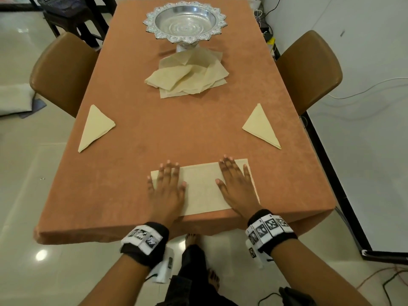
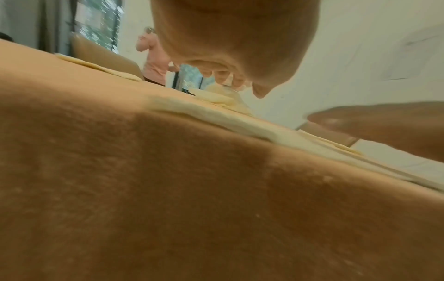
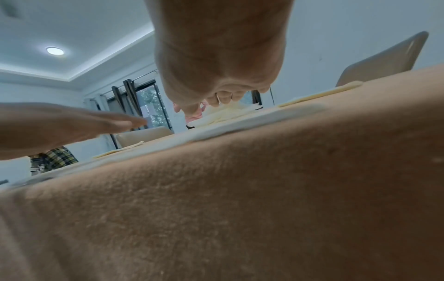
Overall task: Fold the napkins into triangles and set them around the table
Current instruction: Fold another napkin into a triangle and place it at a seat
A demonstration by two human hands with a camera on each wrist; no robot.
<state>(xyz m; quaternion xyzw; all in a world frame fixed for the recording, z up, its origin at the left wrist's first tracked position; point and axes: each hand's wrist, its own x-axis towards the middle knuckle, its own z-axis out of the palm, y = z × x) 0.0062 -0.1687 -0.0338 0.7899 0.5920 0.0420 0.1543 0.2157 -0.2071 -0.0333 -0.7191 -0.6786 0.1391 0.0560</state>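
Note:
A cream napkin point(image 1: 204, 188) lies flat as a rectangle near the table's front edge. My left hand point(image 1: 167, 184) presses flat on its left end, fingers straight and spread. My right hand point(image 1: 235, 180) presses flat on its right end the same way. One folded triangle napkin point(image 1: 95, 128) lies at the left side of the table, another triangle point(image 1: 262, 127) at the right side. A loose pile of unfolded napkins point(image 1: 187, 76) sits mid-table. In the wrist views the napkin's edge point(image 2: 216, 117) point(image 3: 240, 117) shows under the palms.
A silver pedestal bowl point(image 1: 185, 21) stands behind the pile. The orange tablecloth point(image 1: 136, 133) covers the table. Brown chairs stand at the left point(image 1: 59, 71) and right point(image 1: 309, 67). Cables trail on the floor at the right. A person in pink point(image 2: 153, 59) stands far off.

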